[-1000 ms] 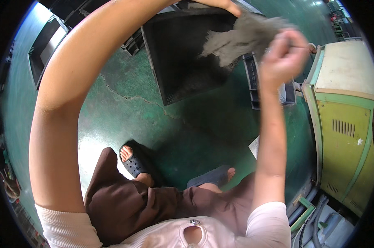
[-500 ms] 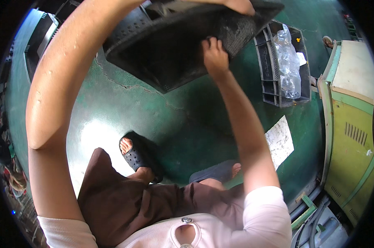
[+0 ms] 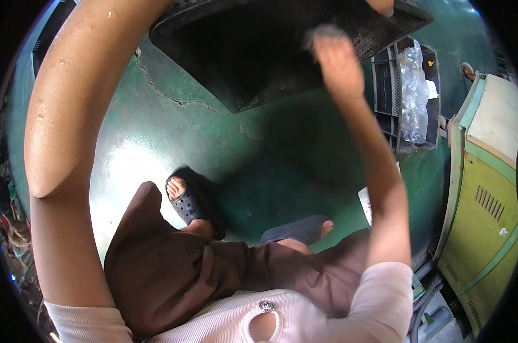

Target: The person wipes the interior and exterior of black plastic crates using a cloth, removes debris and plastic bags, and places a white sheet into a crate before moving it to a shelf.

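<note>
A black plastic crate (image 3: 253, 57) is tilted up in front of me, its flat underside toward me. My left arm reaches up and around its far side. At the crate's upper right edge my left hand (image 3: 381, 6) shows only in part, closed on the edge, cut off by the top of the view. My right hand (image 3: 342, 66), blurred by motion, lies against the underside near the right edge. Under its fingertips is a small grey wad (image 3: 327, 33), too smeared to tell its kind.
On the green floor (image 3: 173, 128) at right stands another black crate (image 3: 387, 103) holding clear plastic film (image 3: 413, 97). A yellow-green metal cabinet (image 3: 482, 200) stands at far right. A white sheet (image 3: 364, 204) lies partly behind my right forearm. Hoses (image 3: 422, 308) run at lower right.
The tilted crate has shifted up and to the right in view. My right hand has moved right and up along its underside, and my left hand has gone farther toward the top edge.
</note>
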`<state>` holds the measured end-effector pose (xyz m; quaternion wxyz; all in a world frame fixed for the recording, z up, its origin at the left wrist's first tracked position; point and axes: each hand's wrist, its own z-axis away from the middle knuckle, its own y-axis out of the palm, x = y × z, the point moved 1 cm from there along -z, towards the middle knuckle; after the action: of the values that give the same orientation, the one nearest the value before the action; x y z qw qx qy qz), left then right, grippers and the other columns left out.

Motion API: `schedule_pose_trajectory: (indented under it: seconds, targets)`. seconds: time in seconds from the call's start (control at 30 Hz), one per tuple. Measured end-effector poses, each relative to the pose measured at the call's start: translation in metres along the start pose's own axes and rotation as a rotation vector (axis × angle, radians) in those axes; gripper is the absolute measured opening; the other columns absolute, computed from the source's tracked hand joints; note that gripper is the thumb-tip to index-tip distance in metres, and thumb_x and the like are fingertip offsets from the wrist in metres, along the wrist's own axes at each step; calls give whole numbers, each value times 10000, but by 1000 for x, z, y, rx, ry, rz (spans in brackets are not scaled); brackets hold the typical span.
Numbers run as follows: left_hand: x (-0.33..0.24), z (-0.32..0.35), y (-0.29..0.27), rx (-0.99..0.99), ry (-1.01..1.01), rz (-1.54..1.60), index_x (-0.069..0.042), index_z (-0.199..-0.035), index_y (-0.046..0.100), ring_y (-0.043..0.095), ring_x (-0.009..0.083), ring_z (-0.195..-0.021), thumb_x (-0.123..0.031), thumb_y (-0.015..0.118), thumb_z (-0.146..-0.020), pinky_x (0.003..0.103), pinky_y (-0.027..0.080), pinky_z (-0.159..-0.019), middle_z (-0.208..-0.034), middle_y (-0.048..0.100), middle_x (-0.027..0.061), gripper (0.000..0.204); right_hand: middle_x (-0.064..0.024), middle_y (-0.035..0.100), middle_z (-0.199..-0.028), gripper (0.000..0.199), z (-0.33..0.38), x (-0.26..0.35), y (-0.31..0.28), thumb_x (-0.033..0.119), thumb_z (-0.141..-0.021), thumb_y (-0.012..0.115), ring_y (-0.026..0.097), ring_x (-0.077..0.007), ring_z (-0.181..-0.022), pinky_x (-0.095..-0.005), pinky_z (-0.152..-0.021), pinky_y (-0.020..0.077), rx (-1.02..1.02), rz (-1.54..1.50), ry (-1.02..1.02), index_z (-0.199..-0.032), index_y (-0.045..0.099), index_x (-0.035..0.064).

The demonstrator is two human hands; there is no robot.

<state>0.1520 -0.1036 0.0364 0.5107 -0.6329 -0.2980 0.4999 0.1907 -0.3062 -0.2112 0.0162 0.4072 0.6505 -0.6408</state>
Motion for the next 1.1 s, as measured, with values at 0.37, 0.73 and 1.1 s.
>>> schedule_pose_trajectory:
  seconds: [0.37, 0.73, 1.1]
  targets:
    - [2, -5, 8, -41, -34, -68, -40, -1341, 435, 460, 351, -1213, -640, 552, -626, 352, 341, -1028, -1290, 490, 240, 941, -132, 592, -1013, 285, -63, -50, -71, 169, -808, 544, 513, -310, -1056, -407, -971, 381, -534, -173, 477, -1026, 599, -7]
    - [13, -25, 1, 68, 30, 301, -20, -1310, 460, 558, 321, -1105, -569, 641, -637, 316, 411, -978, -1193, 565, 237, 887, -123, 558, -1147, 301, 28, 54, 72, 114, -797, 495, 494, -244, -1131, -394, -1083, 295, -96, -255, 237, -1053, 606, 0]
    - [104, 72, 170, -106, -555, 1424, -38, -1391, 313, 354, 268, -1278, -533, 613, -774, 368, 284, -1050, -1377, 389, 177, 846, -180, 584, -1166, 352, 80, -1, -33, 192, -865, 540, 553, -342, -1082, -409, -920, 421, 237, -1120, 1119, -1203, 560, 93]
